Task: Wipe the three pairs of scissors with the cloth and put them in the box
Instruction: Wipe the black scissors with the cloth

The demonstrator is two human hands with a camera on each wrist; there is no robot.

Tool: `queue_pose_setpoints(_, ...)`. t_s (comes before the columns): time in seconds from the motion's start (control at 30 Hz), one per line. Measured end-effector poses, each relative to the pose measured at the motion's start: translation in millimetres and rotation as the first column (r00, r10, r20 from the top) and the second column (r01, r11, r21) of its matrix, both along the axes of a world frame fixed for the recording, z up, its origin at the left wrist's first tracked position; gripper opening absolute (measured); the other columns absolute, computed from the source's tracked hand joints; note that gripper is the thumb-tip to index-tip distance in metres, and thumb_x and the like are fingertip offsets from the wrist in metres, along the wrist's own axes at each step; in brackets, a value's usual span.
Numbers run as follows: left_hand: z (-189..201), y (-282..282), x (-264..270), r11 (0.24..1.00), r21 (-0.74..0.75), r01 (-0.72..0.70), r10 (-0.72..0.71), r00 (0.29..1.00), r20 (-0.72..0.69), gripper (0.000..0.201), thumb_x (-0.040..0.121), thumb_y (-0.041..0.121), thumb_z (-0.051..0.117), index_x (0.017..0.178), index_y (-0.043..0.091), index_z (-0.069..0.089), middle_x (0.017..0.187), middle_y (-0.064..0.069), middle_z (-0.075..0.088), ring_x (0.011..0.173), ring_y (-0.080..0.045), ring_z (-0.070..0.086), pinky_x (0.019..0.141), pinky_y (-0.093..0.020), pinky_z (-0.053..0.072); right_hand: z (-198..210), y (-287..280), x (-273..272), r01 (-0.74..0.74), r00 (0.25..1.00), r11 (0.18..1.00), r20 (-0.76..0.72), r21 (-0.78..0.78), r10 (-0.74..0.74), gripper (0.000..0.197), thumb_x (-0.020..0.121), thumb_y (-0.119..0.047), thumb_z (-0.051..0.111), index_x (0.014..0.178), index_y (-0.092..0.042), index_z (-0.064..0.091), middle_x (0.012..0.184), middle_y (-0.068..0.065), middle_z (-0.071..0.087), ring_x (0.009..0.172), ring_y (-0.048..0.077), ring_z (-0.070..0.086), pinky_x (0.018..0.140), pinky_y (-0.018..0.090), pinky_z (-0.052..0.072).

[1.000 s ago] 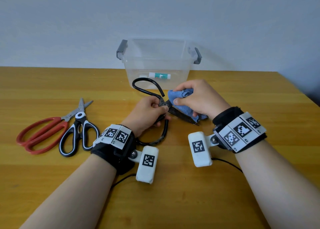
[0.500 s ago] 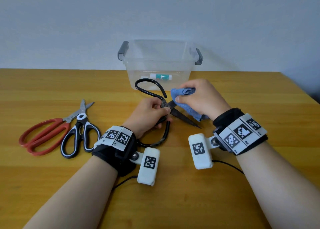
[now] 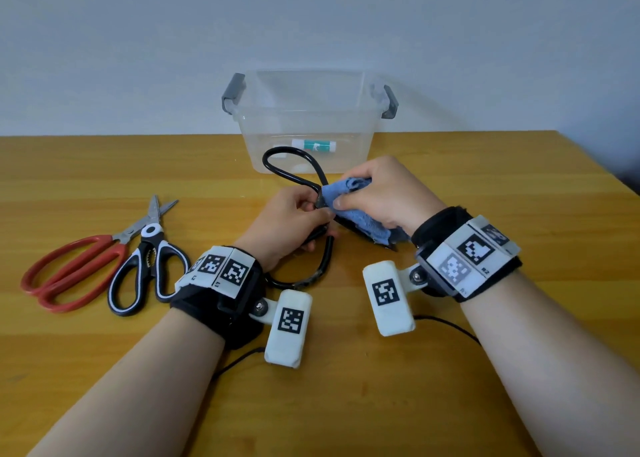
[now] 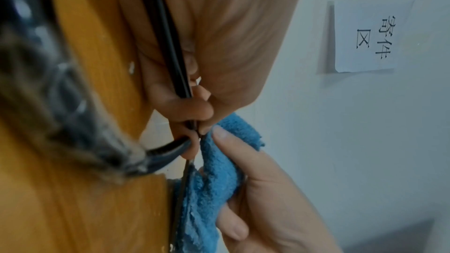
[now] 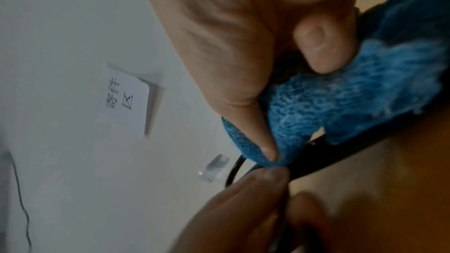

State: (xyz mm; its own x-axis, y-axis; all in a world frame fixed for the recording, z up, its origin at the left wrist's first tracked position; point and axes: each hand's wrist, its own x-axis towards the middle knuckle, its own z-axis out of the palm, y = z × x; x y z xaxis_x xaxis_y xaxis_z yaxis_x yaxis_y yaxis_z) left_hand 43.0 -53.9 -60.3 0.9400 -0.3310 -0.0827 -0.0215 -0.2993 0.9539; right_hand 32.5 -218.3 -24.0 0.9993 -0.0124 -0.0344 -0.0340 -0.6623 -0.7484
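My left hand (image 3: 294, 221) grips the black loop-handled scissors (image 3: 294, 176) near their pivot, above the table's middle. My right hand (image 3: 377, 193) pinches the blue cloth (image 3: 360, 214) folded round their blades, up against the pivot; the blades are mostly hidden, only the tip shows. In the left wrist view the cloth (image 4: 219, 176) wraps the thin blade below my left fingers (image 4: 192, 107). In the right wrist view my thumb and finger squeeze the cloth (image 5: 340, 99) onto the black metal. The red-handled scissors (image 3: 72, 269) and the black-and-white scissors (image 3: 149, 262) lie at the left. The clear box (image 3: 360, 124) stands behind my hands.
The box has grey handle clips (image 3: 233, 93) and holds a small white and green tube (image 3: 313, 145). The wooden table (image 3: 485, 179) meets a pale wall behind the box. A paper note (image 4: 365, 36) hangs on the wall. Thin cables trail from both wrist cameras.
My right hand has slid the cloth along the blades toward the pivot, so it now covers almost all of them. The left hand keeps its hold.
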Motion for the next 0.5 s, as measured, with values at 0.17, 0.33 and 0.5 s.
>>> queue_pose_setpoints(0.17,3.3,-3.0,-1.7,1.000,0.024,-0.007,0.007,1.000,-0.006,0.023,0.102,0.010,0.061,0.089,0.010,0.042,0.096,-0.034,0.066,0.046,-0.001,0.064,0.038,-0.016,0.041,-5.0,-17.5,6.2,0.170,0.981,0.983,0.102,-0.066,-0.163,0.030,0.086,-0.020,0.073,0.071,0.000,0.057,0.063,0.006,0.045,0.055,0.017,0.036,0.057,0.028,0.031)
queue_pose_setpoints(0.33,4.3,-4.2,-0.9,0.998,0.053,-0.017,0.017,1.000,-0.011,0.023,0.102,0.009,0.060,0.087,0.011,0.042,0.085,-0.025,0.074,0.041,-0.010,0.056,0.035,-0.017,0.035,4.3,-6.9,0.8,0.024,0.998,0.999,0.055,-0.035,-0.022,0.022,0.086,-0.019,0.076,0.082,0.000,0.066,0.063,0.005,0.042,0.044,0.011,0.033,0.038,0.019,0.026)
queue_pose_setpoints(0.5,4.7,-4.4,-3.7,0.997,0.073,0.007,-0.008,1.000,0.012,0.021,0.102,0.011,0.060,0.090,0.010,0.044,0.079,-0.018,0.071,0.040,-0.007,0.057,0.036,-0.020,0.034,-7.8,-12.6,7.1,0.118,0.992,0.990,0.055,-0.078,-0.113,0.030,0.086,-0.022,0.076,0.088,0.006,0.067,0.063,0.009,0.045,0.037,0.007,0.032,0.039,0.019,0.027)
